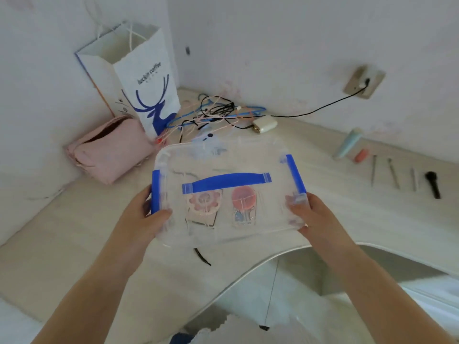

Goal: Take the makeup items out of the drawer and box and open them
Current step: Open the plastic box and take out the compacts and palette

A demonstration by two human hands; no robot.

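A clear plastic box [260, 214] with a blue handle [227, 181] and blue side latches is held above the pale desk [74, 244]. My left hand [149, 217] grips its left edge by the latch, thumb on the lid. My right hand [311, 214] grips its right edge. Through the lid I see a pink flower-shaped item [204, 201] and a round pink item [243, 197] in packets. Several makeup items lie in a row at the far right: a mint tube [347, 142], an orange piece [360, 155], thin tools [393, 173] and a black brush [432, 183].
A white paper bag with a blue deer [146, 78] and a pink pouch [111, 150] stand at the back left. Tangled cables [213, 112] and a white charger [265, 123] lie behind the box. A wall socket [363, 81] sits at the right. The desk's curved front edge [260, 263] is below.
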